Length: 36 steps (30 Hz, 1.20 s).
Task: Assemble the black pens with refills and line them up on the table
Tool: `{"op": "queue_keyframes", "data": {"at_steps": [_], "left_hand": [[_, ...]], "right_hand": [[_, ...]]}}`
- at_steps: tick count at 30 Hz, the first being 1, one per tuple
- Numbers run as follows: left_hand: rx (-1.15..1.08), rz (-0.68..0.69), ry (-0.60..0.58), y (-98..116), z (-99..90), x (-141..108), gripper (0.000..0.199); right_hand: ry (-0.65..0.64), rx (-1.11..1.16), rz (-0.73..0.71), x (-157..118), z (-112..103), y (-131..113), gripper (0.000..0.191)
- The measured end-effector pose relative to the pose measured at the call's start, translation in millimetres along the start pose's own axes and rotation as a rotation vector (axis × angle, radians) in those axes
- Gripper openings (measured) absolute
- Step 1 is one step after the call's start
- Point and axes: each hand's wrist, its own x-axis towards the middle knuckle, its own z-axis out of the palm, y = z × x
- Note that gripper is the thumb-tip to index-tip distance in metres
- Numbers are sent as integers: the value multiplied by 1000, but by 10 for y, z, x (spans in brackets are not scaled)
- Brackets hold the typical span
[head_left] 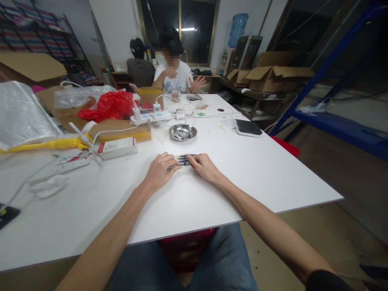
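Observation:
Several slim, dark, pen-like sticks lie side by side, low over the white table, with lighter, partly yellowish sections between my hands. My left hand is closed around their left ends, thumb at the near side. Around the right ends my right hand is closed, its thumb resting on top. The fingers cover both ends, so their tips are hidden. Just beyond the hands stands a shiny round metal dish with a few small dark items in it.
At left are a white-and-red box, a power strip, a red plastic bag, cables and cardboard. A black-topped flat device lies to the right. Across the table sits a person in a white shirt, one hand raised.

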Motion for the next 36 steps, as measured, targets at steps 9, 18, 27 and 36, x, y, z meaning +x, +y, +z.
{"op": "queue_keyframes", "data": {"at_steps": [9, 18, 27, 36], "left_hand": [[-65, -29, -43, -45, -31, -12, 27], [-2, 4, -54, -70, 9, -28, 25], [9, -76, -31, -32, -57, -17, 12], [-49, -140, -53, -34, -43, -43, 13]], "right_hand": [[58, 170, -102, 16, -85, 42, 23], [-52, -106, -57, -26, -34, -5, 37], [20, -174, -100, -18, -25, 18, 31], [77, -131, -187, -2, -9, 75, 16]]}}
